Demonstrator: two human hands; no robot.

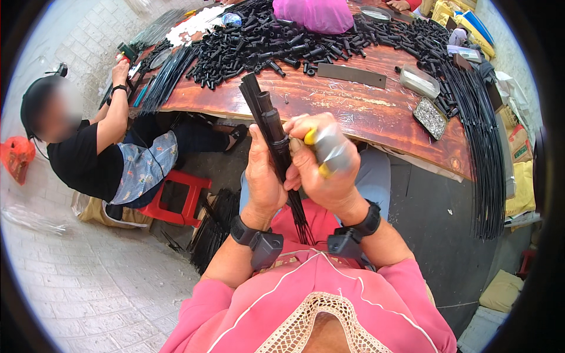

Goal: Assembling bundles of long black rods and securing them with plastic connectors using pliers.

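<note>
Both hands meet above the lap, just short of the counter (353,109) edge. Left hand (263,176) is wrapped around a bundle of thin black rods (272,126) that slants up between the two. Right hand (323,167) grips a yellow-handled tool (321,150) against the bundle's black sleeve (273,120).

- Left hand (263,170) raised before the chest, fingers curled shut, palm turned right
- Right hand (321,165) close beside it, fist closed, forearms angled inward
</note>
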